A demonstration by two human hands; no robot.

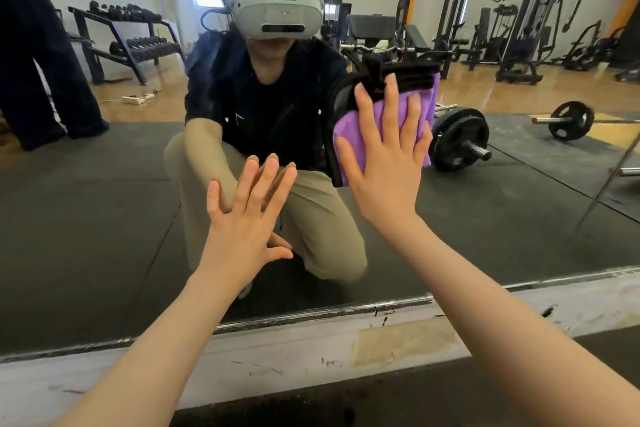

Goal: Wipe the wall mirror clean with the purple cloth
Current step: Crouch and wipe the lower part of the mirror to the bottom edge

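Right hand: the right hand lay flat with its fingers straight and spread, pressing the purple cloth against the glass, high and to the right of the person's reflection.
Cloth: the soft purple cloth with a black edge was bunched under the palm and fingers, its black band showing above the fingertips and down its left side, and a purple flap hanging out to the right.
Left hand: the left hand held nothing; its fingers were straight and fanned out, the fingertips at the glass or just off it, which of the two could not be told.
Hands together: the two hands were apart, the left lower and further left than the right.
Mirror: the large wall mirror filled most of the view, with its lower edge meeting a scuffed white strip of wall.
Reflection: a crouching person in a grey headset, a dumbbell rack and a black barbell with plates on the dark mat.
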